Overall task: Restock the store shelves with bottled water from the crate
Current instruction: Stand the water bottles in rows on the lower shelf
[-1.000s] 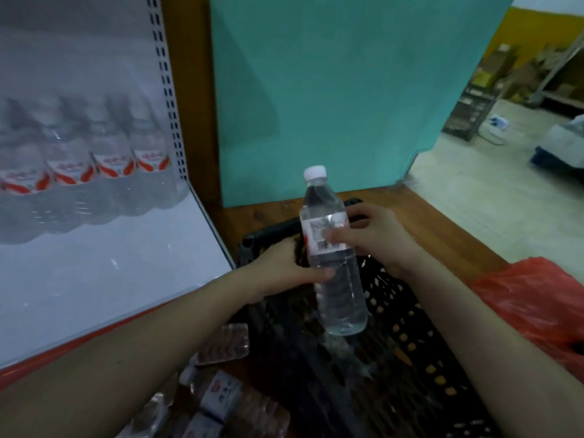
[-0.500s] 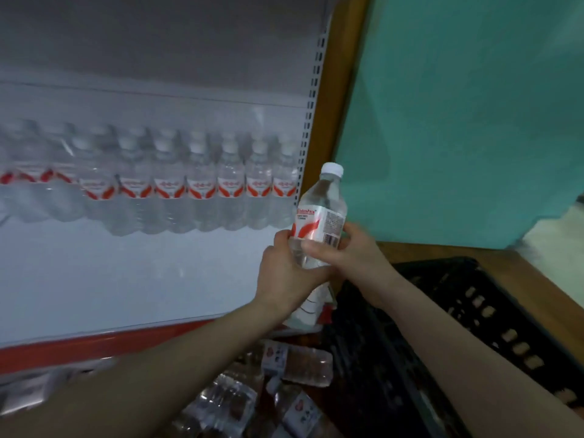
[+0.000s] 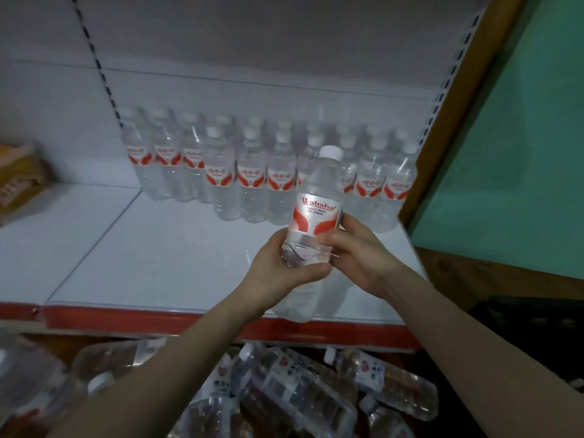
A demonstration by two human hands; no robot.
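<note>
Both hands grip one water bottle (image 3: 316, 200): the left hand (image 3: 281, 267) has its fingers curled round the clear lower body, and the right hand (image 3: 360, 257) closes on it from the other side, just under the red-and-white label. The bottle is nearly upright, white cap on top, held over the front part of the white shelf (image 3: 158, 263), with its base above the red front edge. Matching stocked bottles (image 3: 252, 175) stand in rows at the back of the shelf. Below the shelf, loose bottles (image 3: 300, 390) lie on their sides in a heap. A blurred orange packet (image 3: 19, 175) sits at the far left
</note>
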